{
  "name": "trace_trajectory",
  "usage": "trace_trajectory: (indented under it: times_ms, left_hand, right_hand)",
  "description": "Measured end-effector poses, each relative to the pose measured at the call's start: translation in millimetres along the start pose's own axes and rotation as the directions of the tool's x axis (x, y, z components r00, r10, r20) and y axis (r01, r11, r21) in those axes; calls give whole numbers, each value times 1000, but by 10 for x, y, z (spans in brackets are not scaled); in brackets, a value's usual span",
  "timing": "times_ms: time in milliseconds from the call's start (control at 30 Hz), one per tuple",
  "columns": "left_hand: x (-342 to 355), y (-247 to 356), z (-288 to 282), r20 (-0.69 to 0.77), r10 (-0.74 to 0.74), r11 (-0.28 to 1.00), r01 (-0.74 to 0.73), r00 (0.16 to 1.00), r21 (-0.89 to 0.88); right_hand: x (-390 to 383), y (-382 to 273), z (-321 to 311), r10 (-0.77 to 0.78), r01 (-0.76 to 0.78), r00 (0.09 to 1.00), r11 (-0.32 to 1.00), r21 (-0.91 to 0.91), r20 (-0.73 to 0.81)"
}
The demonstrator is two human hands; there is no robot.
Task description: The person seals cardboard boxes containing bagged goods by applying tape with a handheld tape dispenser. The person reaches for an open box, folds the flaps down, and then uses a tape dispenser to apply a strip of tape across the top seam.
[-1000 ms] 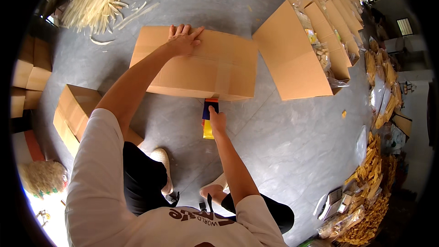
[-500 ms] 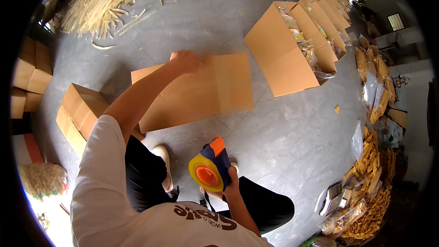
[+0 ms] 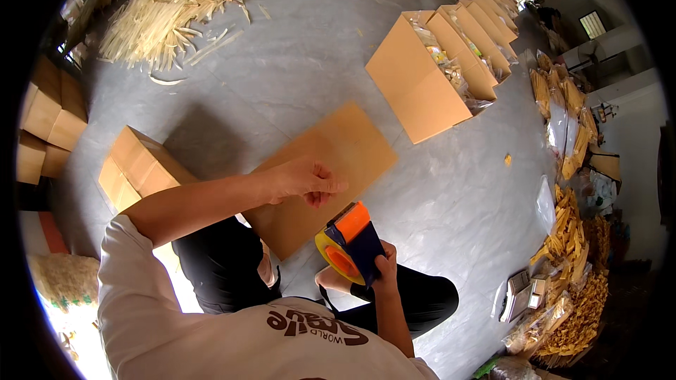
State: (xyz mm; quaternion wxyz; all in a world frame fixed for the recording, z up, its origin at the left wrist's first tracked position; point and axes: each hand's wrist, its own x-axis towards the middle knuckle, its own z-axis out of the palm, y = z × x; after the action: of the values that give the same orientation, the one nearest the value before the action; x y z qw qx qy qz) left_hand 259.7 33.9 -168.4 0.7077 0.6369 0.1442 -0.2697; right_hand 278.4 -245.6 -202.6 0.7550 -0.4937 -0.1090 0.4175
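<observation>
Right hand (image 3: 384,267) grips a blue-and-orange plastic tape dispenser (image 3: 362,250) beside the right edge of a brown cardboard box (image 3: 345,144).
Left hand (image 3: 310,179) curls over the box, hold unclear; the dispenser looks light, rigid, best held by its body.

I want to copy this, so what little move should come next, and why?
Perhaps lay the left hand flat on the middle cardboard box to steady it: that hand looks curled, not spread against the box, while the right hand is taken up gripping the tape dispenser near the box.
</observation>
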Motion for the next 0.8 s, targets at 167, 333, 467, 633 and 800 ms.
trace_trajectory:
  times_ms: [167,333,467,633,800]
  left_hand:
    - [-406,-456,510,-25,113,884,-112,993,-455]
    - [-615,-574,568,-29,139,713,-120,990,-691]
    - [-715,-823,655,-138,212,753,-252,968,-607]
    - [-777,-880,651,-159,222,708,-271,962,-653]
    - [-833,-797,518,-150,108,679,-183,983,-711]
  right_hand:
    - [-197,69,-119,25,-12,998,980,-200,62]
    - [-289,36,13,1,19,996,976,-218,89]
    - [-306,34,126,4,41,984,967,-251,177]
    - [-316,55,205,16,38,982,960,-278,189]
    - [-254,15,232,58,19,981,920,-391,186]
